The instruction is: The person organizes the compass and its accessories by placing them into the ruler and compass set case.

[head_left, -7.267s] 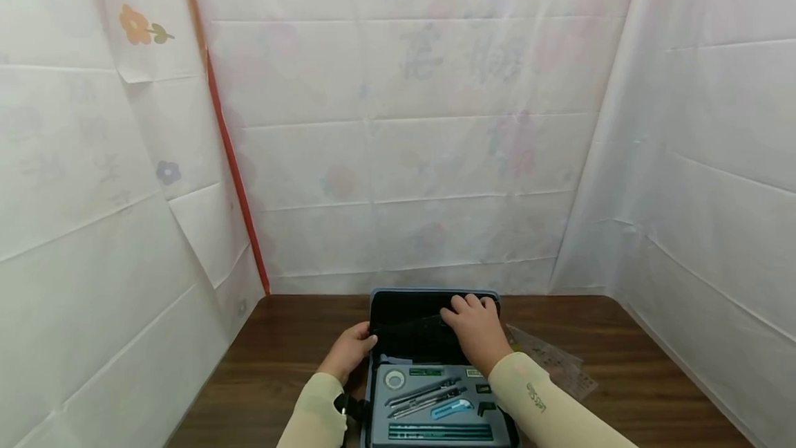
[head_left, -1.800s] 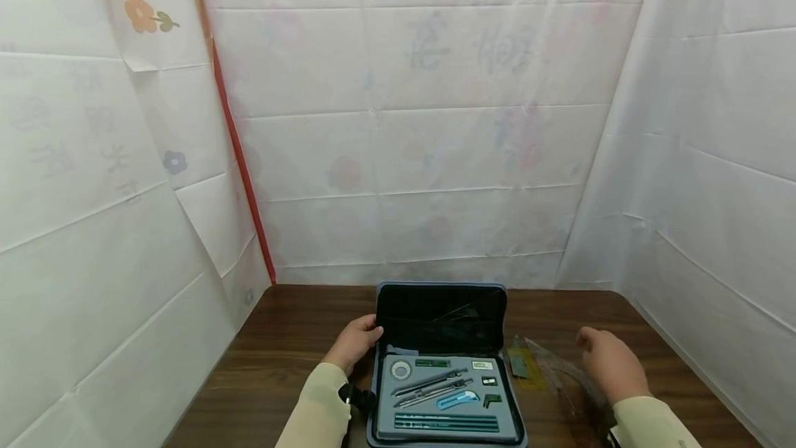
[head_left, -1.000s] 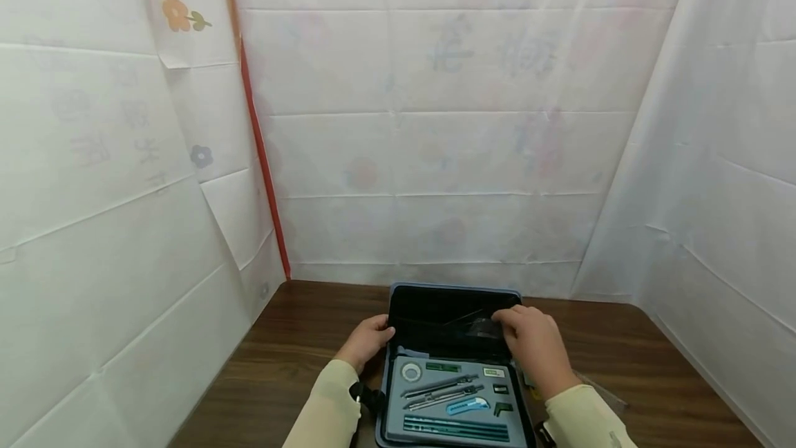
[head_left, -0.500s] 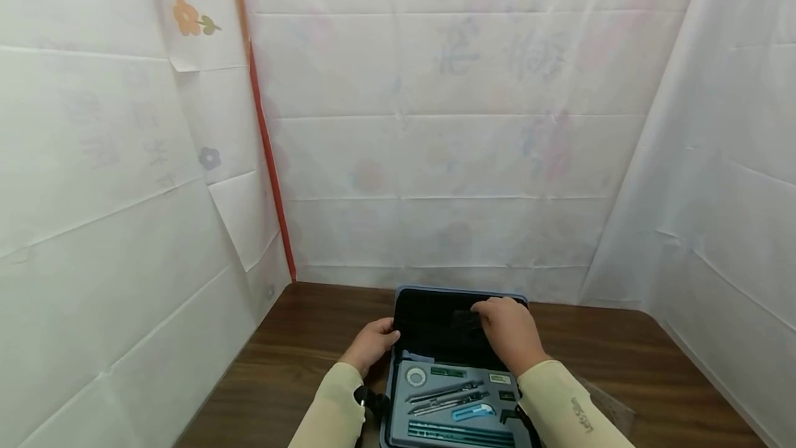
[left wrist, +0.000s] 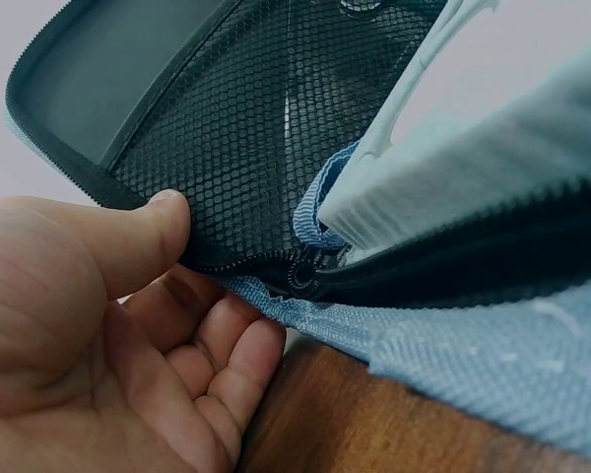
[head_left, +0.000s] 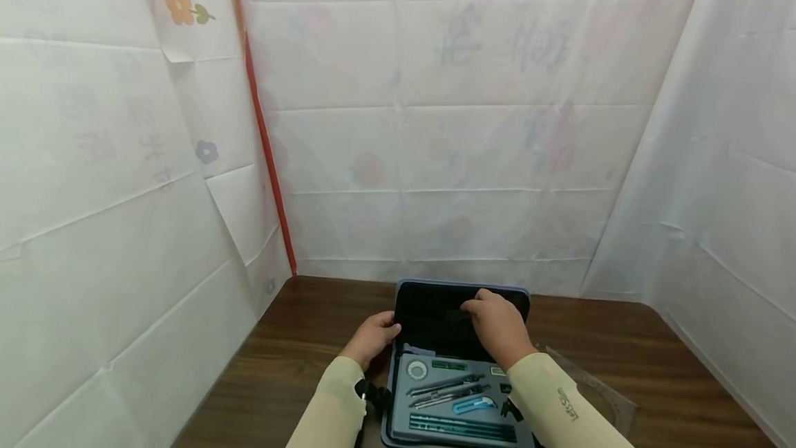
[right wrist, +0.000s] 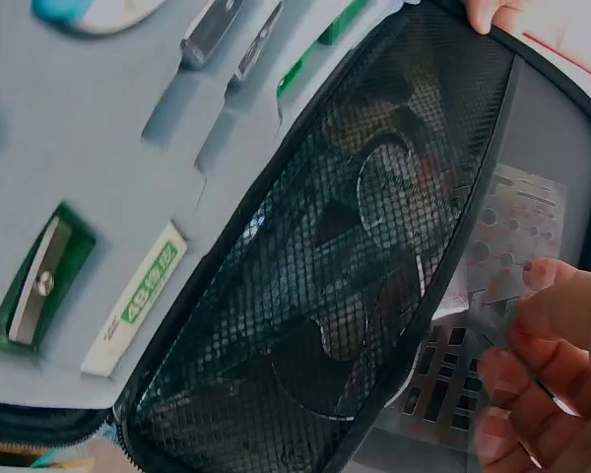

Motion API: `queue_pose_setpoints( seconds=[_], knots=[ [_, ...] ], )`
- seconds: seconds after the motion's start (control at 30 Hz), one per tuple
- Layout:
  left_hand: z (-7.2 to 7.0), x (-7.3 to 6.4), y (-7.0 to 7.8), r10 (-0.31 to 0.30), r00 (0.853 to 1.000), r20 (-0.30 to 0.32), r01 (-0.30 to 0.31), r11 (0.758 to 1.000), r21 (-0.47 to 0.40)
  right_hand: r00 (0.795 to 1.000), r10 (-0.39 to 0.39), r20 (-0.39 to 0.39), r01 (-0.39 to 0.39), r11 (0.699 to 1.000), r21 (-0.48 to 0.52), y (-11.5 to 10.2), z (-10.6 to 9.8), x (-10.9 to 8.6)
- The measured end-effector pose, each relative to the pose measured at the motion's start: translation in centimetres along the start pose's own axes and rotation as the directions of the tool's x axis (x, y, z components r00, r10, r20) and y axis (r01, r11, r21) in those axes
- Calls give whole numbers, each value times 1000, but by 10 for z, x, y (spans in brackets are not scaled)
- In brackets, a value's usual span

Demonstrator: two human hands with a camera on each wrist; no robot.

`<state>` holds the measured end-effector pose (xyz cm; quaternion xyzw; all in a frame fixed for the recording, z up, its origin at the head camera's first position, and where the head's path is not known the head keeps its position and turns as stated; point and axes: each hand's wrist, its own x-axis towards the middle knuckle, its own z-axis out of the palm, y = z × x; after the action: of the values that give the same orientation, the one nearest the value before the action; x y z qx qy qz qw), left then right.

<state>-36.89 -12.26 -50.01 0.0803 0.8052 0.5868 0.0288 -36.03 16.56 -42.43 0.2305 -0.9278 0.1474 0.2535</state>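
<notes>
An unzipped blue drawing-set case [head_left: 429, 301] lies on the table with its black-lined lid raised. My left hand [head_left: 370, 339] grips the lid's left edge near the hinge; in the left wrist view its thumb presses the zip edge, fingers below the blue fabric. My right hand [head_left: 497, 327] is at the lid, pinching a clear drawing stencil [right wrist: 517, 212] with cut-out shapes. The stencil's lower part sits behind the rim of the mesh pocket [right wrist: 315, 266]. Other clear pieces show through the mesh.
The case's grey tray [head_left: 401, 399] bears compasses [head_left: 444, 393], a blue cutter [head_left: 474, 404], green pencils [head_left: 460, 427], a tape roll [head_left: 417, 369], an eraser [right wrist: 136, 298] and a sharpener [right wrist: 41, 276]. A clear ruler [head_left: 616, 403] lies right on the wooden table [head_left: 249, 379]. White sheets surround it.
My right hand has moved from the clear pieces on the table's right to the lid, then leftward along the pocket with the stencil. My left hand keeps its hold on the lid.
</notes>
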Motion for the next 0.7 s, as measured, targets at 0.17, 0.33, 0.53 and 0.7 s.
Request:
queue_pose_setpoints(
  seconds=[0.17,0.33,0.53,0.7],
  knots=[
    [0,1,2,-8,1000,-4,8,1000,2,999,26,20,-26,1000,14,-2,-1,0],
    [0,1,0,-15,1000,-12,15,1000,9,997,41,67,-43,999,16,-2,4,-5],
    [-1,1,-2,-20,1000,-19,20,1000,9,997,44,62,-46,998,38,-2,13,-10],
    [-1,0,-1,-10,1000,-18,10,1000,5,998,34,54,-36,999,35,-2,20,-12]
  ],
)
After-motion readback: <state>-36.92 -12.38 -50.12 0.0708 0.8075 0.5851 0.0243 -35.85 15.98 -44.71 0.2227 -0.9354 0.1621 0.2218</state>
